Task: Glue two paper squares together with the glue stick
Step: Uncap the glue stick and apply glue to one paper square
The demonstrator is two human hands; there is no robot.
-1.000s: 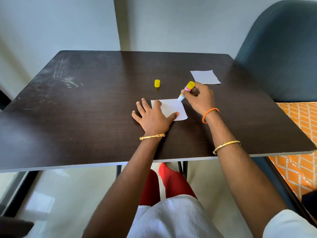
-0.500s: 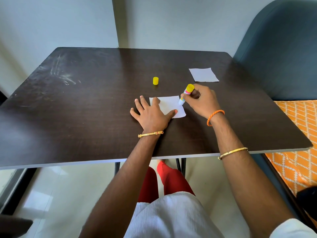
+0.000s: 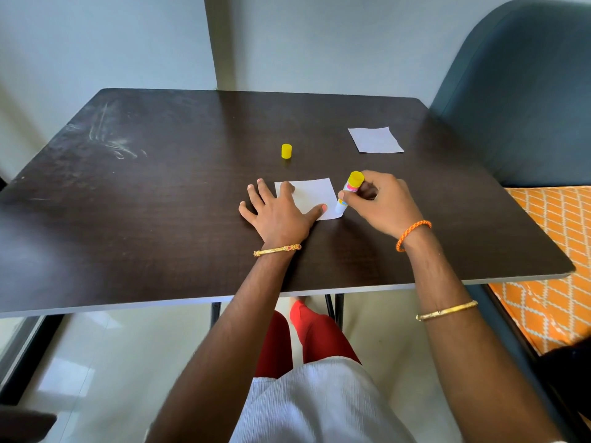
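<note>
A white paper square [image 3: 311, 195] lies flat on the dark table [image 3: 160, 203]. My left hand [image 3: 275, 215] rests spread on its left part, thumb and index finger pinning it down. My right hand [image 3: 380, 201] grips a glue stick [image 3: 349, 193] with a yellow end, tilted, its tip touching the near right corner of that square. A second white paper square [image 3: 374, 140] lies apart at the far right of the table. The glue stick's yellow cap [image 3: 286, 151] stands alone behind the near square.
A dark blue-grey chair back [image 3: 527, 100] rises at the table's right side. An orange patterned cushion [image 3: 556, 257] sits beside the table's right edge. A pale wall stands behind the table's far edge.
My right hand has drawn the glue stick down the right edge of the near square, from its far right corner to its near right corner. My left hand has stayed on the paper.
</note>
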